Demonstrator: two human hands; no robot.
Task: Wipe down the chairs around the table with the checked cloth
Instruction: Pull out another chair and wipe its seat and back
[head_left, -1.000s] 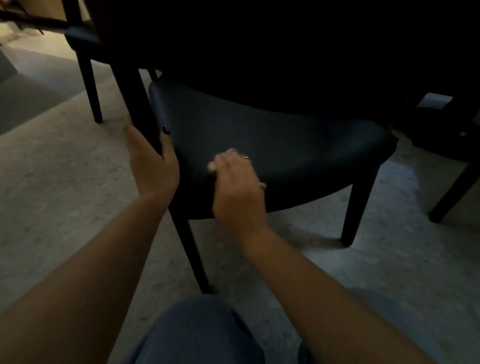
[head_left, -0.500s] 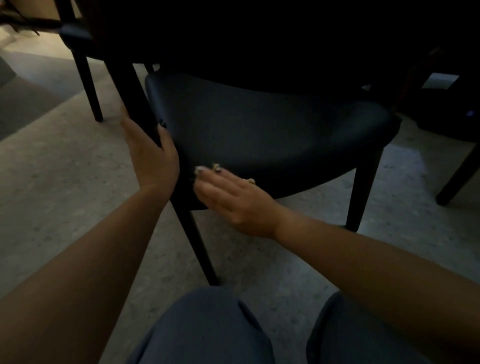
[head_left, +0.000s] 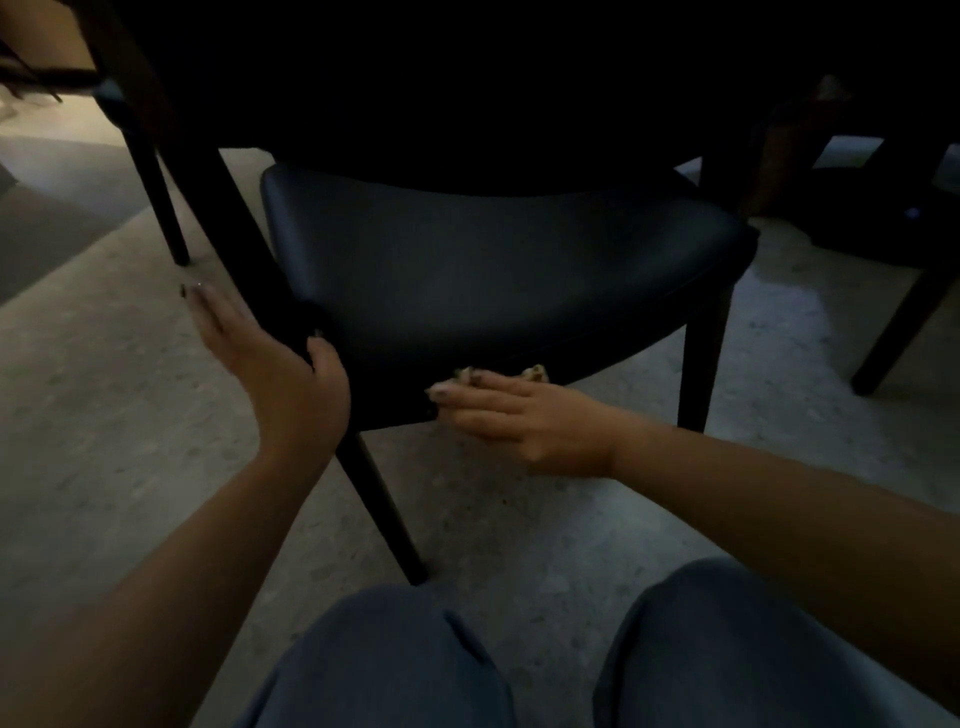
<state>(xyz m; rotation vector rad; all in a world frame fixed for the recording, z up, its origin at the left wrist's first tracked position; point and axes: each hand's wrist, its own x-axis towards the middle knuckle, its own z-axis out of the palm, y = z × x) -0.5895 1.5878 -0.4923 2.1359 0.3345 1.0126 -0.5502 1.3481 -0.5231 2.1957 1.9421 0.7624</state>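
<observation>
1. Since the earlier view, the right hand (head_left: 511, 415) has slid from the top of the seat down to its front edge, and the left hand's fingers have opened away from the leg.
2. Left hand (head_left: 283, 371): fingers spread beside the chair leg (head_left: 249, 249), thumb hooked on its inner side at the seat corner. With so loose a hold, a firm wipe could shove the chair along the floor (head_left: 104, 415).
3. Chair seat (head_left: 493, 270): dark, smooth, dimly lit; missed patches would be hard to spot.
4. Right hand: fingers flat and together, pressing the checked cloth (head_left: 535, 372) against the seat's front edge. Only small bits of cloth peek out above the fingers; bunched like this, it could slip free and drop
</observation>
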